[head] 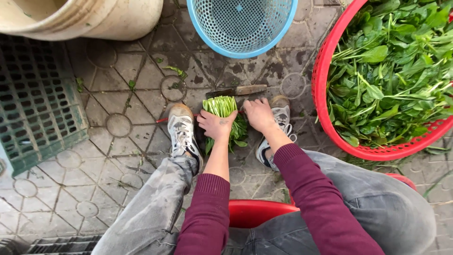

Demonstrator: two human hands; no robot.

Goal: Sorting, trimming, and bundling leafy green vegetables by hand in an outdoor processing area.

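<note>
A bunch of green leafy stalks (222,107) lies on the paved ground between my two shoes, cut ends pointing away from me. My left hand (214,123) grips the bunch around its middle. To the right of the bunch, my right hand (258,113) rests with its fingers curled, touching the bunch's edge. A knife with a wooden handle (238,90) lies on the ground just beyond the cut ends, untouched by either hand.
A red basket (325,123) full of green leaves stands at the right. A blue mesh basket (241,28) sits ahead, a cream bucket (94,19) at top left. A green plastic crate (37,108) lies at left. I sit on a red stool (255,212).
</note>
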